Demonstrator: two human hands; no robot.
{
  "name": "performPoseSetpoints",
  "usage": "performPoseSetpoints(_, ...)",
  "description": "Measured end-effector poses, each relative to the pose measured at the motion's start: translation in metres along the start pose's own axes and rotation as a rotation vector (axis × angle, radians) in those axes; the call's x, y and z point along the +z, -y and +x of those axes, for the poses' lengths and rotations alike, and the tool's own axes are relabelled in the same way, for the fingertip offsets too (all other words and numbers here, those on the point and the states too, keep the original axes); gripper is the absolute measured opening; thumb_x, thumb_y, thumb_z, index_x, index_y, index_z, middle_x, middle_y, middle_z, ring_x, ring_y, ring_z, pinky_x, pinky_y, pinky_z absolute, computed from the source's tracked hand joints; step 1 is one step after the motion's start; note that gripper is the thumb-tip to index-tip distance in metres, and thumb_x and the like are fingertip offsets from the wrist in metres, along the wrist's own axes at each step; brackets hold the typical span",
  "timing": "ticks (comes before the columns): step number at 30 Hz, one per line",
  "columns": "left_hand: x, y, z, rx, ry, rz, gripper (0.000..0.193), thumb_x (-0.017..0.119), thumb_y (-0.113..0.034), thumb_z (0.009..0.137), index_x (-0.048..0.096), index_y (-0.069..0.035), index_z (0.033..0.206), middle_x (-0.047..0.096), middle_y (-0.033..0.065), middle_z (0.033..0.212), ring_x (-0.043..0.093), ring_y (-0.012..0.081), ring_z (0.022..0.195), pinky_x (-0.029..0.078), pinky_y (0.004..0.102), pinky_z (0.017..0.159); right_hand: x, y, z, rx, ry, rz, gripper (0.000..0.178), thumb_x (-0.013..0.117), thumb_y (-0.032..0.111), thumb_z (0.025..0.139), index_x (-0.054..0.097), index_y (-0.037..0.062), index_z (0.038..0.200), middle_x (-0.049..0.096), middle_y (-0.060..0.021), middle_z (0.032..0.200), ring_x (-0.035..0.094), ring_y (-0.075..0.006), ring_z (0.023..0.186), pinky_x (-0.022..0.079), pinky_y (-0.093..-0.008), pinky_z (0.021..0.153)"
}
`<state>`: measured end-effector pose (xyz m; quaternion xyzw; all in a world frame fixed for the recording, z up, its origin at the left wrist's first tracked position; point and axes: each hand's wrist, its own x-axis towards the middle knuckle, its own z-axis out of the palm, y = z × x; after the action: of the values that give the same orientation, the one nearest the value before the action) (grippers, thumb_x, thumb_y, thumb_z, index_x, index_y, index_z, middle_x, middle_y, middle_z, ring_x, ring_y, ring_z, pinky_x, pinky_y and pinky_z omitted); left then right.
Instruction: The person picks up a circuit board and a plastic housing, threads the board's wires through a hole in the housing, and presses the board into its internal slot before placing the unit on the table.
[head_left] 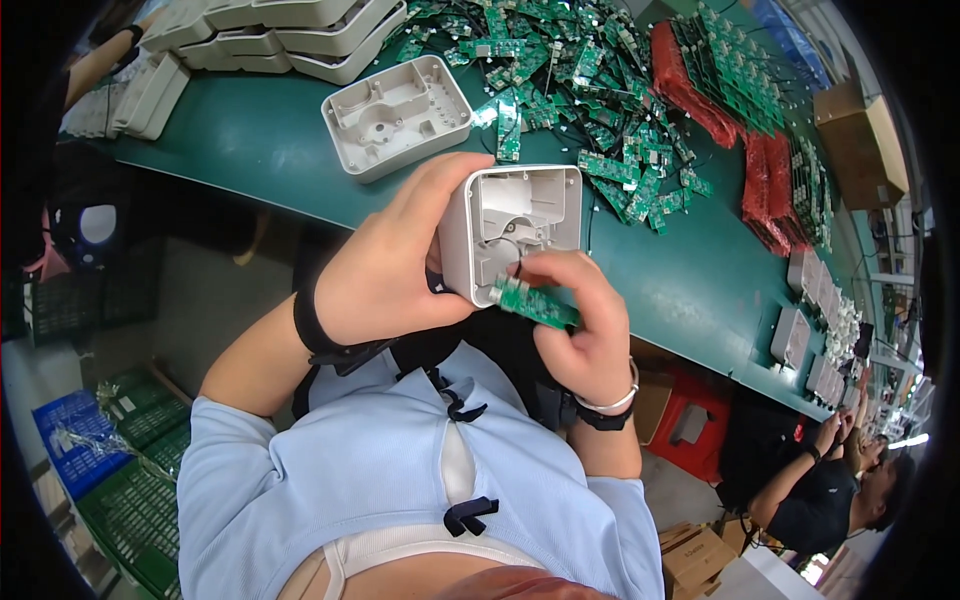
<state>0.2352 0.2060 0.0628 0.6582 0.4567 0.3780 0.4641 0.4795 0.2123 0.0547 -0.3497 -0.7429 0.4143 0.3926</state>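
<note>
We see our two hands apart, each wrapped around something else: the left hand (385, 255) clamps the outside of a pale grey plastic box (458, 240), while the fingers of the right hand (588, 318) pinch a narrow green circuit board (537, 304). The box is held tilted above the near edge of the table (680, 290), its open side facing us, showing smooth walls, rounded corners and moulded posts inside. The board, flat and studded with tiny metal parts, sits at the box's lower right rim; we cannot tell whether they touch. A thin dark wire (519, 262) loops inside the box by our fingertips. On the smooth green table, a shallow plastic case (352, 140) lies open, ribbed within. Beside it spreads a jumbled heap of boards (600, 85) tangled with black wires, then crinkly red wrap (688, 90). Matching cases (250, 42) stand stacked at the upper left.
</note>
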Motion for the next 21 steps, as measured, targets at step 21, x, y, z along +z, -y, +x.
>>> performPoseSetpoints(21, -0.014, 0.009, 0.004, -0.124, 0.026, -0.09, 0.112, 0.09, 0.001, 0.067, 0.032, -0.013, 0.161, 0.055, 0.0143, 0.143, 0.074, 0.0183, 0.084, 0.061, 0.0307, 0.069, 0.004, -0.003, 0.002, -0.283, 0.054, -0.364, 0.023, 0.085, -0.001, 0.075, 0.079, 0.0044, 0.097, 0.071, -0.0087, 0.104, 0.067, -0.0289, 0.099, 0.054, -0.0402, 0.089)
